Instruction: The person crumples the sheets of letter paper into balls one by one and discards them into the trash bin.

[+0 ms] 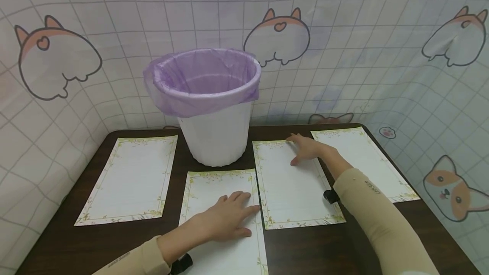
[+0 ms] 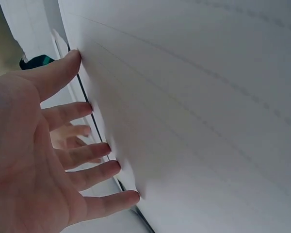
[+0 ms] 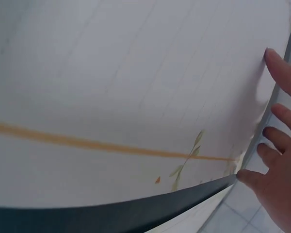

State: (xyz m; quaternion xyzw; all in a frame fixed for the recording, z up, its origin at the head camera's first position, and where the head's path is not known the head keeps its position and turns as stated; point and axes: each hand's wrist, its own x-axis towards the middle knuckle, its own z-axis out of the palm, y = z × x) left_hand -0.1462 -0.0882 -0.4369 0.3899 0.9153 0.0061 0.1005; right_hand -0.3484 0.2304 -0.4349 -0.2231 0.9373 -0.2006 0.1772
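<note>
Left hand (image 1: pixel 229 217) lies flat, fingers straight and slightly spread, palm down on the near centre sheet (image 1: pixel 214 186), fingertips by its right edge. It grips nothing. Left wrist view shows the same hand (image 2: pixel 48 165) with fingertips (image 2: pixel 131 196) touching white lined paper (image 2: pixel 199 107).

Right hand (image 1: pixel 307 148) is also open, fingers extended, resting on the upper right part of the right-centre sheet (image 1: pixel 290 190), near its top edge. No pinch, no curl round the paper. Right wrist view: fingers (image 3: pixel 281 68) straight, tips at the sheet's edge (image 3: pixel 136 97), dark table (image 3: pixel 116 216) just below the paper border.

Both sheets lie flat on the dark brown table (image 1: pixel 68 245), side by side, edges just beside each other. Two more bordered sheets: one far left (image 1: pixel 133 177), one far right (image 1: pixel 366 160), both flat, untouched.

White waste bin (image 1: pixel 217 135) stands upright at the back centre of the table, between the sheets, lined with a purple bag (image 1: pixel 202 82) folded over its rim. The part of the bag's inside that shows holds no contents.

Beige sleeves on both arms.
</note>
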